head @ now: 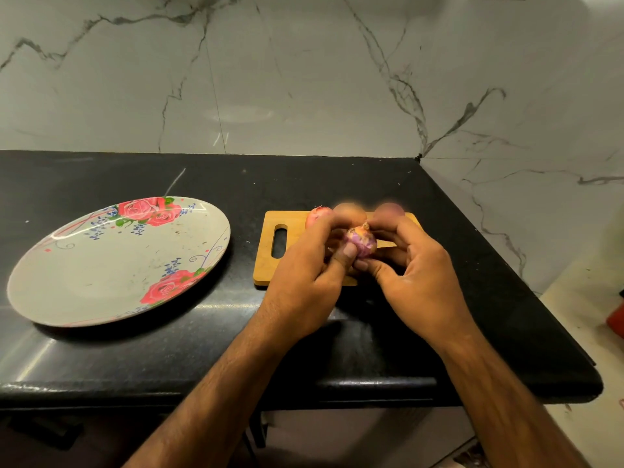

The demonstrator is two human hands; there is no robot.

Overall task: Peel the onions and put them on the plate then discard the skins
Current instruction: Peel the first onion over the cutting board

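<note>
A wooden cutting board (266, 261) lies on a speckled black stone counter (135, 359) that runs into a corner of white, grey-veined marble wall (304, 79). Left of the board, apart from it, sits a rose-patterned plate (101, 282) holding nothing. Above the board, the left hand (304, 275) and right hand (415, 275) meet, fingers curled round one partly skinned purple onion (363, 243), while more onions (349, 212), blurred, rest at the board's far edge.
</note>
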